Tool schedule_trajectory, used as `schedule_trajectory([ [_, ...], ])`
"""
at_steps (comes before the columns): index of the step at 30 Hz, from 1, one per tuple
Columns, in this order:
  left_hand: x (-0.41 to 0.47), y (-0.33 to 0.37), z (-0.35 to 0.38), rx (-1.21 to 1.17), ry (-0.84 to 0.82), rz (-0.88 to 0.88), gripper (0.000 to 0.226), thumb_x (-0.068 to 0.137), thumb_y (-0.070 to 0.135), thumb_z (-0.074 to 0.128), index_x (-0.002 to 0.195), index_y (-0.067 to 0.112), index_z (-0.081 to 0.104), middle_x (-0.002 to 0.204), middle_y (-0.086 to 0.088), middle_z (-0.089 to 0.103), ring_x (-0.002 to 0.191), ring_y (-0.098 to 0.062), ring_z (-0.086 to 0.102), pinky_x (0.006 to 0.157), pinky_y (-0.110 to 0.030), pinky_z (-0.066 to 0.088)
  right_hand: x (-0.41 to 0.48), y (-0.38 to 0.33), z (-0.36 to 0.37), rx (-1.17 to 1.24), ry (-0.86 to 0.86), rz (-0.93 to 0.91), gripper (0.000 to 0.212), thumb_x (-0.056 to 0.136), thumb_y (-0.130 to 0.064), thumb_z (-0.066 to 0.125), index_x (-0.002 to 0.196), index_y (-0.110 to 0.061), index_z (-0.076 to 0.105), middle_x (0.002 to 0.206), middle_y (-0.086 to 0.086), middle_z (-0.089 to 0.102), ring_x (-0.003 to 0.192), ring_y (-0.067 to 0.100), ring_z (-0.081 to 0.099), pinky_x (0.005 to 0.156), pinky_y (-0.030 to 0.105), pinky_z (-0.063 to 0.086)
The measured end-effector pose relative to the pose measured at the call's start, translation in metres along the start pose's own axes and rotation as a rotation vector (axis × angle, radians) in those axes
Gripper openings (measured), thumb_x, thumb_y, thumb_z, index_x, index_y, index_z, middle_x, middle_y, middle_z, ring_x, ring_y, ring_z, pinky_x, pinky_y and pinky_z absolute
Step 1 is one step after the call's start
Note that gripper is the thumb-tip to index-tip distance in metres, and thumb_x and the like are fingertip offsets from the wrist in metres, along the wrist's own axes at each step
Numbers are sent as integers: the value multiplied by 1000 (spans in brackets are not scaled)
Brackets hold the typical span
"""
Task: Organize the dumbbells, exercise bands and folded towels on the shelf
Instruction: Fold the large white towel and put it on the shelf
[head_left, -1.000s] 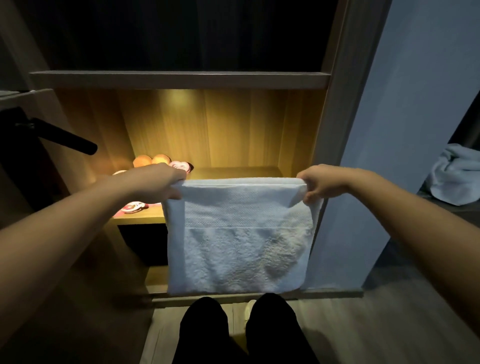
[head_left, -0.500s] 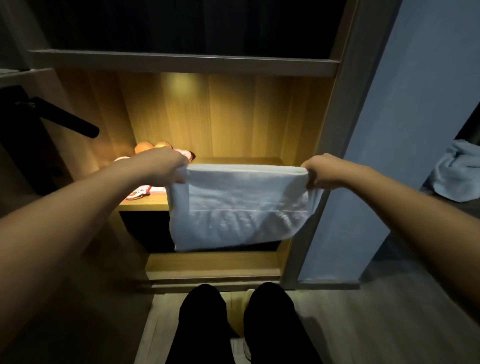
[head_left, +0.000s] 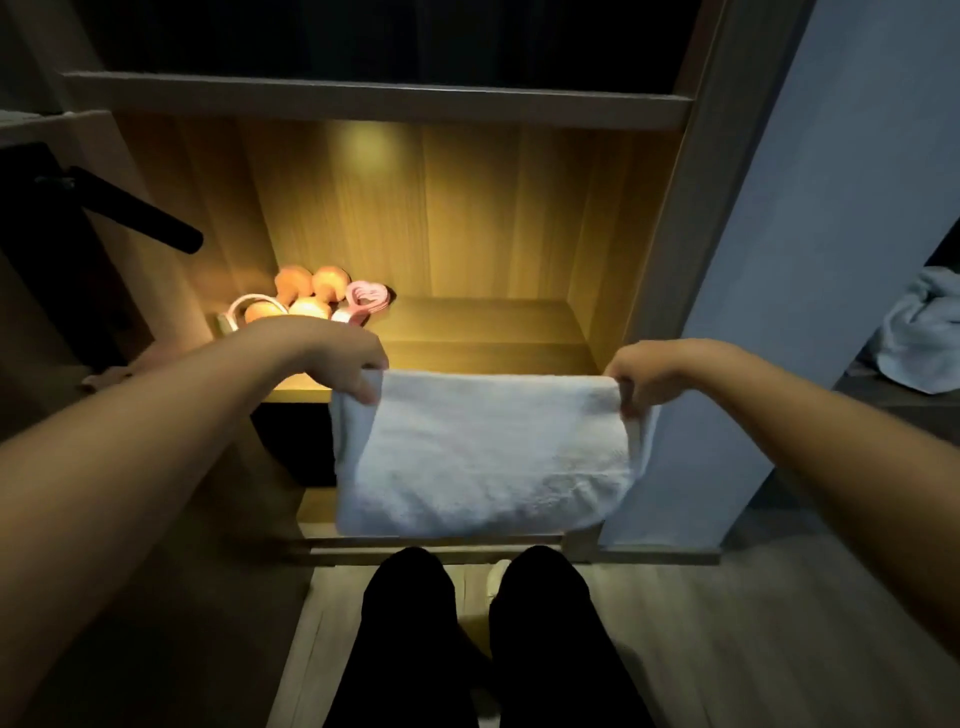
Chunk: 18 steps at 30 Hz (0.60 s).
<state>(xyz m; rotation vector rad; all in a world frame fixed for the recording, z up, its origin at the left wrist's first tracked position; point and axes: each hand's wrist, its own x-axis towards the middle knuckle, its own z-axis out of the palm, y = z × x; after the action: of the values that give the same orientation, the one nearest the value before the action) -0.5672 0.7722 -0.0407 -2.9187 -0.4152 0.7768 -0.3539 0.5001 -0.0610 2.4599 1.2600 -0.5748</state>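
1. A black bar (head_left: 136, 216) projects diagonally from a dark fitting at the far left, outside the shelf unit.
2. A pale pink band (head_left: 249, 297) forms a loop in the back left corner of the lit shelf (head_left: 483, 332), just left of the dumbbells.
3. The orange dumbbells (head_left: 293, 283) lie grouped in that same back left corner, near the rear panel.
4. A pink heart-shaped item (head_left: 366, 295) sits just beside the dumbbells on their right.
5. The left hand (head_left: 337, 358) is in front of the shelf's front edge. Its grip pinches the upper left corner of the towel (head_left: 483, 457), fingers curled over the edge.
6. The towel is white and folded. It hangs in the air between both hands, in front of the shelf, with its top edge stretched level along the shelf's front edge. Its lower part covers the dark compartment below.
7. Legs in black trousers (head_left: 483, 639) appear under the towel, above a wooden floor (head_left: 753, 649).
8. The right hand (head_left: 644, 376) mirrors the left. Its grip pinches the upper right corner of the towel.
9. A crumpled towel (head_left: 924, 332) lies on a dark surface at the far right, well apart from the shelf.
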Motion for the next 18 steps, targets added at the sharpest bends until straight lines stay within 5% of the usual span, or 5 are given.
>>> schedule_trajectory([
  [4, 4, -3, 1, 10, 371, -153, 11, 93, 27, 56, 84, 22, 53, 79, -3, 54, 78, -25, 52, 64, -32, 43, 7, 2, -1, 7, 420, 73, 17, 86, -17, 69, 102, -15, 69, 96, 8, 66, 85, 26, 61, 71, 34, 50],
  [8, -4, -8, -16, 145, 821, -205, 5, 94, 19, 58, 96, 15, 58, 93, -10, 67, 89, -30, 63, 109, -44, 32, -2, 8, -19, 23, 861, 126, 11, 90, -9, 62, 101, -12, 61, 87, 9, 63, 75, 24, 59, 62, 33, 50],
  [11, -14, -5, -18, 182, 1052, -150, 9, 93, 17, 62, 98, 10, 61, 94, -11, 69, 87, -29, 65, 111, -43, 29, -4, 12, -19, 3, 1035, 97, 11, 87, -7, 64, 97, -10, 63, 87, 11, 64, 77, 28, 60, 61, 33, 47],
  [16, -12, 24, 25, -14, -263, 85, 28, 92, 26, 62, 117, 13, 61, 104, 2, 58, 97, -15, 53, 73, -21, 40, 4, -11, 23, 15, -400, -88, 18, 83, -12, 75, 100, -14, 71, 83, -5, 72, 79, 9, 65, 65, 16, 50],
  [18, -9, 25, 44, -69, -314, 107, 29, 93, 28, 61, 120, 18, 59, 110, 5, 58, 101, -12, 53, 82, -22, 40, 3, -7, 34, 133, -478, -118, 19, 86, -7, 71, 100, -19, 69, 79, -14, 70, 79, 4, 64, 68, 18, 51],
])
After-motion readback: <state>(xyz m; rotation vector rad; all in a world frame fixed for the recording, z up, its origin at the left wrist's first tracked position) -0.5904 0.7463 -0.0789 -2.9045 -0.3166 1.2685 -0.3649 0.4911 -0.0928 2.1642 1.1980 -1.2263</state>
